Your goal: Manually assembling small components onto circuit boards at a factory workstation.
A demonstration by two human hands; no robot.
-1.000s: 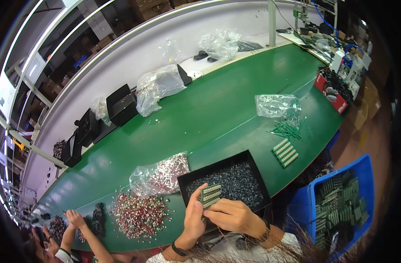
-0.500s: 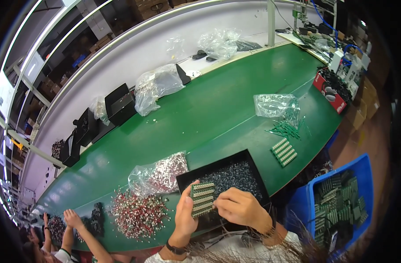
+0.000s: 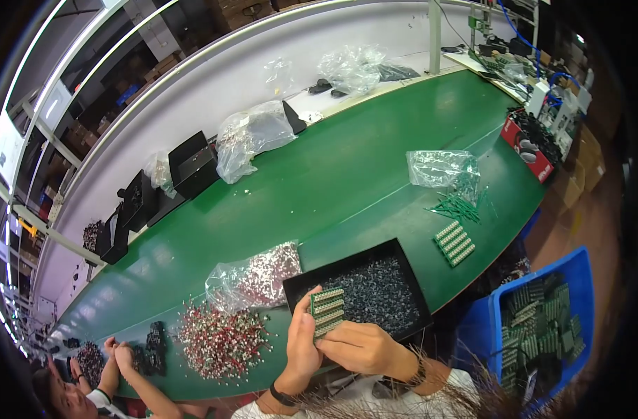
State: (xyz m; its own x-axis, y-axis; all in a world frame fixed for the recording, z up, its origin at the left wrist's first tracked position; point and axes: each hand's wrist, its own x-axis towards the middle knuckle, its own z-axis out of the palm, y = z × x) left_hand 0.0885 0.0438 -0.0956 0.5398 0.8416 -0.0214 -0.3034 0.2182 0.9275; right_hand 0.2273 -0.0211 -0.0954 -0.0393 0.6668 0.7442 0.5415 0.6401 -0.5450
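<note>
My left hand grips a green circuit board panel that carries rows of small pale parts, holding it tilted above the near left part of a black tray. The fingers of my right hand are pinched together at the panel's near edge. Whatever lies between those fingertips is hidden or too small to name. Many small, dark glossy pieces fill the tray. Just left of my left hand spreads a heap of small red and whitish parts.
Behind the heap lies a clear bag of similar parts. To the right are another board panel, green strips and a plastic bag. A blue bin of boards stands beside the table. Another person's hands work at left.
My right hand has moved down and left along the panel, from its right side to its near edge. The other person at left has leaned further into view.
</note>
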